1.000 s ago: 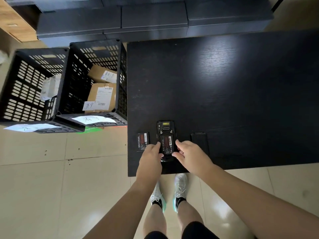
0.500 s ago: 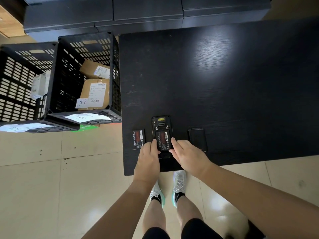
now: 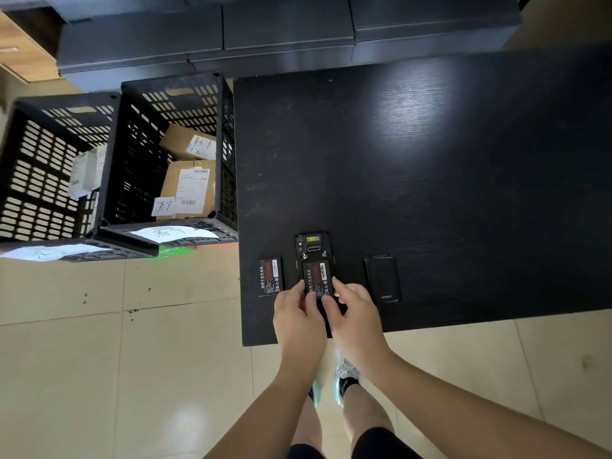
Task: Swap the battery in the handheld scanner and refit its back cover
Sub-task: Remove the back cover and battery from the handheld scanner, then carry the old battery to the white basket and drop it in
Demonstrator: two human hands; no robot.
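The scanner [image 3: 314, 256] lies face-down at lower centre on the black table [image 3: 430, 193] — left hand [image 3: 298, 318] and right hand [image 3: 356, 318] pinch its battery [image 3: 316, 276], spare battery [image 3: 271, 276] left, back cover [image 3: 382, 279] right.

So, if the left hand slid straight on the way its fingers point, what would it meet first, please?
Probably the battery seated in the scanner; the left hand already has its fingertips at the battery's near end, though contact is unclear.

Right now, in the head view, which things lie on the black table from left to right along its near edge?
Spare battery → scanner, lying face down with a battery in its open back, both hands on it → back cover.
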